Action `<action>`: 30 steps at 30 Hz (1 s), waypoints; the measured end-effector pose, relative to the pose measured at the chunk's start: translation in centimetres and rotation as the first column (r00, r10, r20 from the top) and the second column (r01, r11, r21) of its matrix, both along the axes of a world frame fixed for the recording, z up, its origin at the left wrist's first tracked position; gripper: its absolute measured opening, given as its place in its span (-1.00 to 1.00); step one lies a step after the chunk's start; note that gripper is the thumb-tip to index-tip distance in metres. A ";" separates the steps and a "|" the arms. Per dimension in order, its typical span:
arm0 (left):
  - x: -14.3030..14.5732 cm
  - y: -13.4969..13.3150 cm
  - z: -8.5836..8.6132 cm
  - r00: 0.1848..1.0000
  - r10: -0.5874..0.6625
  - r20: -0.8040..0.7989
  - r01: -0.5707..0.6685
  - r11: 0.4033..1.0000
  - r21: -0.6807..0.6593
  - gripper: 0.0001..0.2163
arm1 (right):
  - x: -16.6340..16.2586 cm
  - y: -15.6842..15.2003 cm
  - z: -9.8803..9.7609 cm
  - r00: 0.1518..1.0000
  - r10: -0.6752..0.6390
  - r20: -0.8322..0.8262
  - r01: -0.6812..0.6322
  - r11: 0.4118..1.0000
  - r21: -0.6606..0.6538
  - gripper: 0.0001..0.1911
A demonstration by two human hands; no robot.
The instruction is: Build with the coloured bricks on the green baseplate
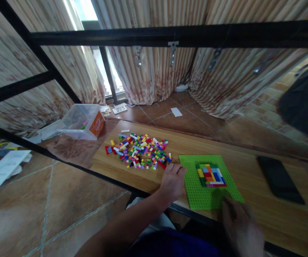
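R hand is blurry, by the front corner of the green plate; can't tell its fingers. L hand rests at its left edge, fingers together, holding nothing. Plate's at the bench front edge, prob. light, thin & stiff: grab an edge.

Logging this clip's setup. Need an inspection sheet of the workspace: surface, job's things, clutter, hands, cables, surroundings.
Surface: wooden table, light grain.
Job's things: green baseplate with a small patch of coloured bricks on it; loose brick pile to its left.
Clutter: black phone lying flat at the right.
Hands: left hand rests at the baseplate's left edge; right hand, blurred, is at its near right corner; the grip of either is unclear.
Cables: nothing seen.
Surroundings: clear plastic box beyond the table's left end, paper on the tiled floor, curtains, black frame bars.
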State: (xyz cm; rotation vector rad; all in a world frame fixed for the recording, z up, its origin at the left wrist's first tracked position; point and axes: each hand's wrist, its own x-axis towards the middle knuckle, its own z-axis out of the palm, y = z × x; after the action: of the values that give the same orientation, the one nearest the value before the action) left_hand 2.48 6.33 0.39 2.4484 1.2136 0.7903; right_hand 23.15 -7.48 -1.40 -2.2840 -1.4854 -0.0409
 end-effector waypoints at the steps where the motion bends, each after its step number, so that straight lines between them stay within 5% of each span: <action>1: -0.5 -0.1 0.0 0.999 0.032 0.032 -0.032 0.999 0.011 -0.76 | -0.5 -0.1 0.2 1.000 -0.015 -0.007 0.015 1.000 -0.026 -0.53; 5: -3.5 0.4 0.4 0.983 0.167 0.076 -0.169 0.985 0.021 -0.72 | -1.6 0.4 0.5 0.999 -0.033 -0.034 0.030 0.996 -0.085 -0.49; 10: -6.6 1.4 1.2 0.984 0.176 0.012 -0.176 0.984 0.023 -0.68 | -3.5 1.9 0.3 0.998 0.059 -0.001 -0.059 0.998 -0.028 -0.50; 19: -5.6 1.9 0.9 0.989 0.125 -0.083 -0.125 0.992 0.008 -0.76 | -5.6 3.2 -0.2 0.986 0.165 0.026 -0.167 0.978 0.128 -0.58; 30: -5.9 1.8 -0.3 0.986 0.125 0.107 -0.130 0.990 0.046 -0.79 | -7.6 4.6 0.3 0.958 0.260 -0.124 -0.249 0.964 0.097 -0.61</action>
State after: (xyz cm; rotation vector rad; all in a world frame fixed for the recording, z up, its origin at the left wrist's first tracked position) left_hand -3.45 8.14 0.05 2.3564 1.3368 0.9840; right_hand 15.55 -2.86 -1.08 -1.9745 -1.6608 0.1245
